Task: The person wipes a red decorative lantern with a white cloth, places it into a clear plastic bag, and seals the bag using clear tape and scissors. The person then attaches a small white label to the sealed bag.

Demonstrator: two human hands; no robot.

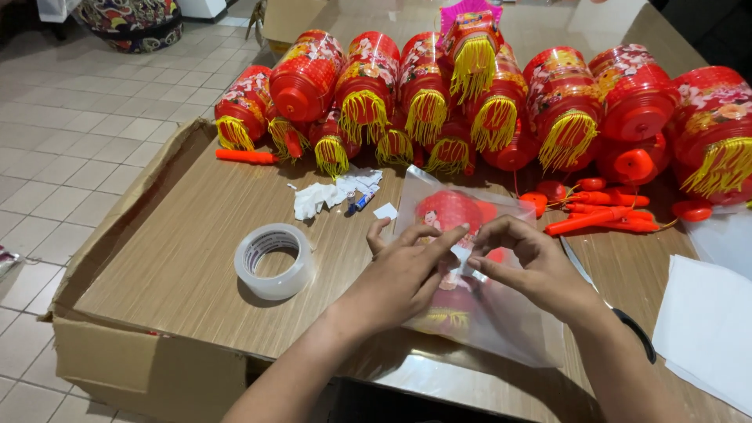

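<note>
Both hands pinch a small white sticker on a clear bag near the table's front edge: left hand, right hand. Tape roll lies left; red lanterns crowd the far edge.

The hands cover the middle of the clear plastic bag, so the red lantern inside shows only in part. The small white piece between the fingertips is too small to identify. The white sheets are cut by the right edge. The black-handled tool lies partly under the right forearm. The lowest lanterns of the red lantern pile are hidden behind the upper ones.
</note>
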